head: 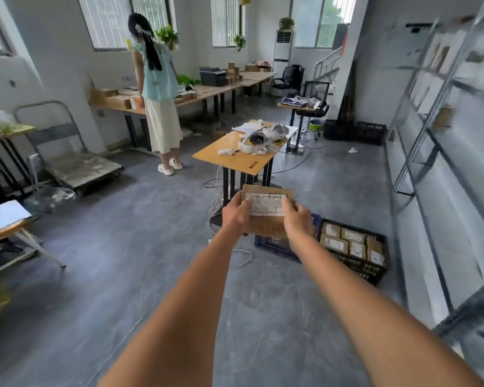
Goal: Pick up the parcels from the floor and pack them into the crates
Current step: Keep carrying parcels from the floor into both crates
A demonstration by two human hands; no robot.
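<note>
Both hands (pixel 266 217) round seemingly labelled parcel (pixel 266 208)

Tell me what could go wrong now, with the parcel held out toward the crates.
1. Loose white cables trail over the floor near the blue crate; a step forward could snag them.
2. The black crate already looks nearly full of boxes, so the parcel may not sit flat there.
3. Both hands grip only the parcel's sides, so it could slip.
</note>
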